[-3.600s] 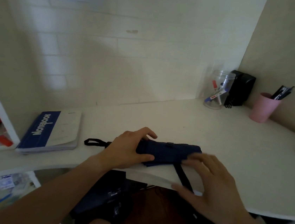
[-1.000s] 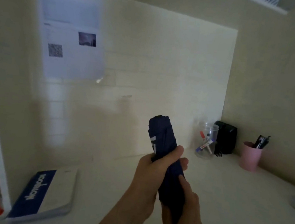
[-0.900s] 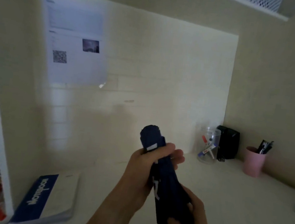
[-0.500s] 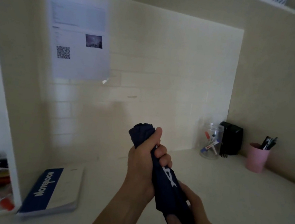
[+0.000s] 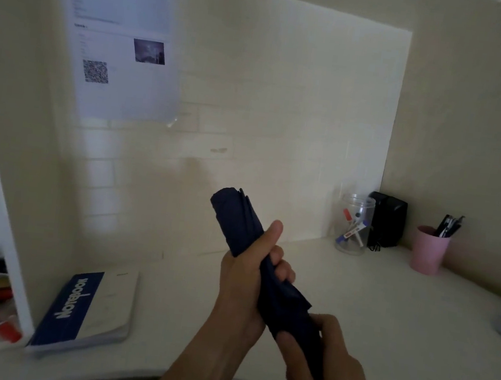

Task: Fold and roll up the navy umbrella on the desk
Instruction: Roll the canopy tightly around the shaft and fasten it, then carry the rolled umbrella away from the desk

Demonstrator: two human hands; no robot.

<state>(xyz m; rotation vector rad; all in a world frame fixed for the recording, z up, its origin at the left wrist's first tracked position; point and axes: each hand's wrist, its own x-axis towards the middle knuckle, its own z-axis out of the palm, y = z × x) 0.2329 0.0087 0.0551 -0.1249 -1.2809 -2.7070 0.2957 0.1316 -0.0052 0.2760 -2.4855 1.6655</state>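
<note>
- The navy umbrella (image 5: 239, 220) is being held up off the desk (image 5: 385, 314), tilted so that its upper end is leaning away to the left, above the desk's near edge.
- The left hand (image 5: 248, 283) is being kept wrapped tightly around the upper part of the bundle, thumb pressed along the cloth.
- The right hand (image 5: 321, 354) is being kept closed around the lower part, near the handle end, which is hidden by the fingers.
- A loose flap of cloth is sticking out between the two hands; it is judged likely to spring open if either grip is being relaxed while the roll is being twisted.
- The closing strap is not being seen, so the roll may be undone if it is being let go before being fastened.
- The notebook (image 5: 85, 311) and the pink cup (image 5: 429, 251) are lying well apart from the hands, so knocking them is judged unlikely.
- Compared with half a second ago, the white mark on the cloth is no longer being shown and a flap is now sticking out, suggesting the roll is being turned.
</note>
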